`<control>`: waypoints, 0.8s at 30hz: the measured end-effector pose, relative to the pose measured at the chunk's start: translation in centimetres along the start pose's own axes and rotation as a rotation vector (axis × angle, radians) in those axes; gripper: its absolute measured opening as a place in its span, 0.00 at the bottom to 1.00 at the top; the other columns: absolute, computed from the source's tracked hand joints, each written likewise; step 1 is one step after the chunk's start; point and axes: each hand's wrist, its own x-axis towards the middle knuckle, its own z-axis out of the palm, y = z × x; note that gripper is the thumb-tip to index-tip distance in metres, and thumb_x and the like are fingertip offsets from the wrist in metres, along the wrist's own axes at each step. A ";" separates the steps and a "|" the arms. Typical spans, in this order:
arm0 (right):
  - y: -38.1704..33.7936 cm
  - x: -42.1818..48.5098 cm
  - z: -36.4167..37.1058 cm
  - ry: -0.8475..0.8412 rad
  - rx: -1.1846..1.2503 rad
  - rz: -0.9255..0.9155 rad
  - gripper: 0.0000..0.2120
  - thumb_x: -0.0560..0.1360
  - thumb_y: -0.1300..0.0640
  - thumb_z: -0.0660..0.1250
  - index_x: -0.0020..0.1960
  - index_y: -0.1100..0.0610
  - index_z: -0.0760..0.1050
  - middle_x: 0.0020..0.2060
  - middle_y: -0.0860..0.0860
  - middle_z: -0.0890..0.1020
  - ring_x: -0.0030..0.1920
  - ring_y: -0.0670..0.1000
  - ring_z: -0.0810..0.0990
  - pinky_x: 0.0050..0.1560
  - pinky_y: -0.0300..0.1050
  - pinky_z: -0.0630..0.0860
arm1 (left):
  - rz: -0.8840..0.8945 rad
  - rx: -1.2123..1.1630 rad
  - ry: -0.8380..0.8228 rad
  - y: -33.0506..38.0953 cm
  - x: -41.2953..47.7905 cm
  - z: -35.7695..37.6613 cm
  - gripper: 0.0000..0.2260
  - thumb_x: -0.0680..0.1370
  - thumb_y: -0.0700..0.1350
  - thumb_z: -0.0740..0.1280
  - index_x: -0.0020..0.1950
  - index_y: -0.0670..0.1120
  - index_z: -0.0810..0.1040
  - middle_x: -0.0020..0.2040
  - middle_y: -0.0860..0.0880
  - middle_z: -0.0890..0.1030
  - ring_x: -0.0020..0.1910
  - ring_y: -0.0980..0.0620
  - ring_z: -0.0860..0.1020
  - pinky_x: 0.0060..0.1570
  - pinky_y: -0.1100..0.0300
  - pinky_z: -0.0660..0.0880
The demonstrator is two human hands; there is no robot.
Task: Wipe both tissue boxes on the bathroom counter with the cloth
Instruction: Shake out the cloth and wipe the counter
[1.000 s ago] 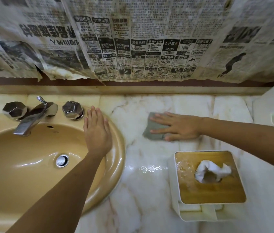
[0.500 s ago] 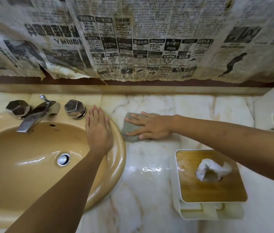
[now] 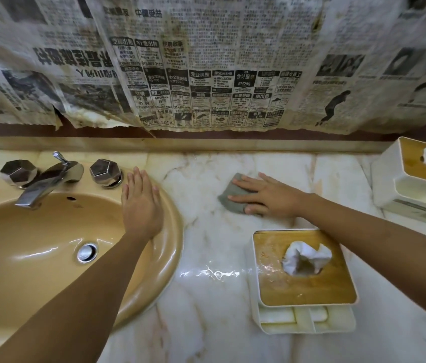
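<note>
1. Grey cloth (image 3: 231, 199) lies flat on the marble counter (image 3: 206, 315), pressed down under the straight, spread fingers of my right hand (image 3: 272, 199).
2. My left hand (image 3: 141, 208) rests flat on the rim of the tan sink (image 3: 174, 247), fingers straight, holding nothing, just beside the tap knob (image 3: 105, 171).
3. The near tissue box (image 3: 280, 286), white with a wooden lid, sits under my right forearm, apart from the cloth.
4. The far tissue box (image 3: 387, 179) stands well apart at the right edge.

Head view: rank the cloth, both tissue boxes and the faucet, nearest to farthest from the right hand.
1. cloth, under the right hand.
2. near tissue box, just camera-side of the hand.
3. far tissue box, right edge.
4. faucet, far left.
</note>
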 end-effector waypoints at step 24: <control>-1.3 -19.5 4.5 0.265 0.629 0.629 0.20 0.78 0.61 0.65 0.68 0.50 0.74 0.59 0.51 0.70 0.60 0.52 0.72 0.65 0.41 0.67 | -0.055 -0.734 -0.327 13.5 -11.0 -6.3 0.07 0.81 0.45 0.65 0.54 0.49 0.82 0.51 0.54 0.84 0.51 0.54 0.81 0.47 0.65 0.72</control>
